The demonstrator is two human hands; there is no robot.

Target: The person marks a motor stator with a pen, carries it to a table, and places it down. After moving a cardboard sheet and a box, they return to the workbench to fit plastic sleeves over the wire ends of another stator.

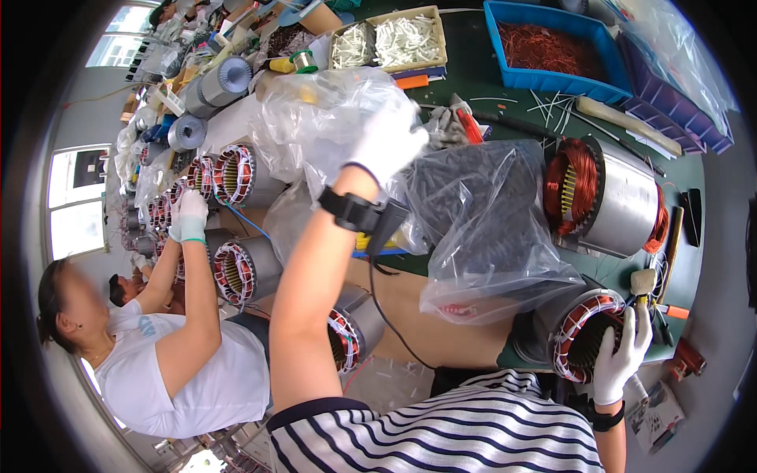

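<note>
While the left hand [386, 142], white-gloved, reaches up to centre frame, its fingers are sunk into a clear plastic bag [315, 110] there; the crumpled film covers the fingertips, so whether they pinch it or only press cannot be told. A black wrist strap [351, 211] sits below the glove, its cord trailing down toward the lower centre.

Lower right: the right hand [621, 359], also gloved, lies on the open end of a motor stator [587, 335] with red and white lacing. Fingers slightly spread, curled over the rim. The stator's lower part is hidden by the hand and by the striped shirt [441, 426].

A second, greyish plastic bag [489, 229] lies slumped in mid-frame; contents dark, not readable through the folds. Right of it, a larger stator [607, 197] with bare copper windings rests on its side on the green table [473, 79].

Upper edge: blue bin [552, 79] of copper wire scraps, cut off by the rim of the view; beside it a tray [390, 39] of white sleeves.

Left side: another person in a white shirt [181, 378], one gloved hand [191, 214] raised to a row of laced stators [236, 177]. The row runs off toward the upper left, blurring into clutter.
</note>
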